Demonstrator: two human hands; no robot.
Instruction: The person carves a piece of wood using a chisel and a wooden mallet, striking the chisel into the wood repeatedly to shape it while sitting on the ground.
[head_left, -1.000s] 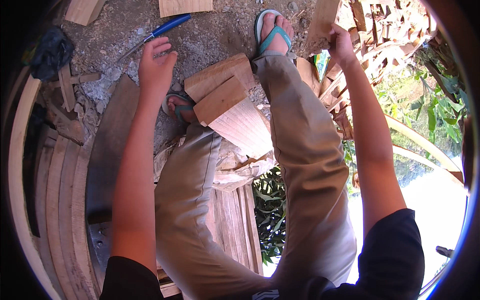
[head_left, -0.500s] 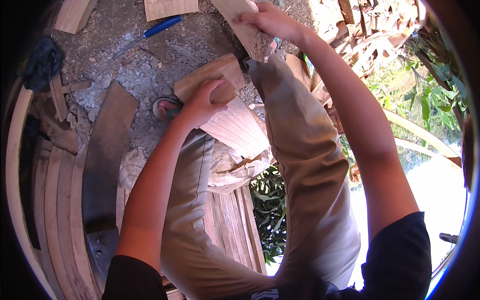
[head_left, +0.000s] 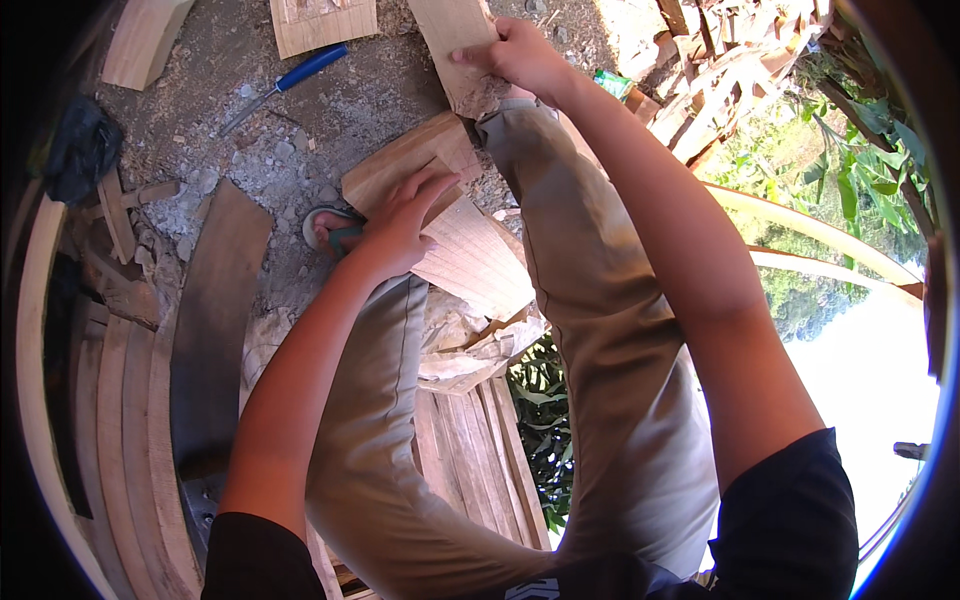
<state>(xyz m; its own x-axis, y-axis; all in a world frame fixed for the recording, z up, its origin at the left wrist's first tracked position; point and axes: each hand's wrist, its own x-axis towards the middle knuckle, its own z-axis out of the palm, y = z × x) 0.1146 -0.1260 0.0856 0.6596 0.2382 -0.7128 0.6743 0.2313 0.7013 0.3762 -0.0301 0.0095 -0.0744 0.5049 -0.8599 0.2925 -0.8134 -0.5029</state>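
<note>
My right hand [head_left: 530, 60] is closed on a flat wooden board [head_left: 465, 60] at the top, its thumb lying across the face. The board's lower end is by my right trouser knee. My left hand [head_left: 400, 225] rests over a notched wooden block [head_left: 395, 165] between my legs, with its fingers stretched out and apart. A pale wooden piece with visible grain [head_left: 480, 255] slants down from that block toward my right leg. Whether the two are one piece I cannot tell, as my left hand covers part of the join.
A blue-handled chisel [head_left: 310, 68] lies on the dirt ahead. Wooden blocks [head_left: 325, 25] sit at the top edge. A dark plank [head_left: 220, 330] and several long boards [head_left: 120, 420] run along the left, near a black plastic bag [head_left: 85, 145]. Wood shavings [head_left: 690, 110] pile at upper right.
My left hand's fingers have straightened from a curled hold at the block. My right hand and its board have shifted slightly left and down in view.
</note>
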